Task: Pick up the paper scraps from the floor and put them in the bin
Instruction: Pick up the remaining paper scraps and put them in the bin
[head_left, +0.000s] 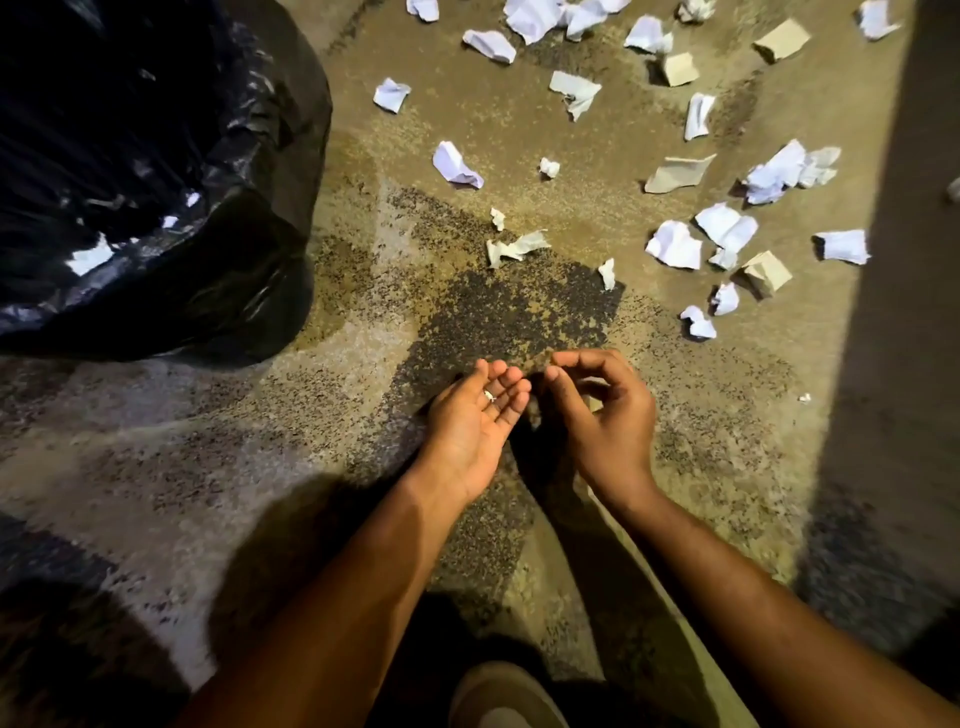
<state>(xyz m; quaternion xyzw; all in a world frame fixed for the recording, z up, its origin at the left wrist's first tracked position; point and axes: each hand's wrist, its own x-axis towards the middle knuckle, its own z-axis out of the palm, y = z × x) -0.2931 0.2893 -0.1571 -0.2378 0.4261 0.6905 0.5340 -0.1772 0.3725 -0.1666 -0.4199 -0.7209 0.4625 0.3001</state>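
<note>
Left hand (475, 415), lower centre of frame: palm turned up, fingers gently cupped and side by side, a ring on one finger; grip released, nothing in it; the upturned cup reads as a tray made ready to receive gathered scraps.

Right hand (597, 415), just beside the left, fingertips nearly meeting it: fingers loosely curled over a hollow palm; a pale glint shows inside the curl, too small to tell whether it is paper or floor, so whether this grip is grasping anything cannot be told.

Both forearms enter from the bottom edge and converge over the dark patch of the floor (363, 457), speckled concrete, stained; hands low and close together, probably so that small pieces can be scooped between them.

Paper scraps, task item: many white crumpled pieces and a few tan ones strewn across the upper right of the frame, all lying on the floor; nearest are a torn twisted scrap (514, 247) and a small sliver (607, 274), just above the hands and apart from them.

Bin (156, 171), upper left: lined with a black plastic bag draped over the rim; a few white scraps (89, 256) already inside; it stands near the hands, likely for a short carry.

Shoe toe (504, 696), bottom centre.

Judgement: most of the task remains.
</note>
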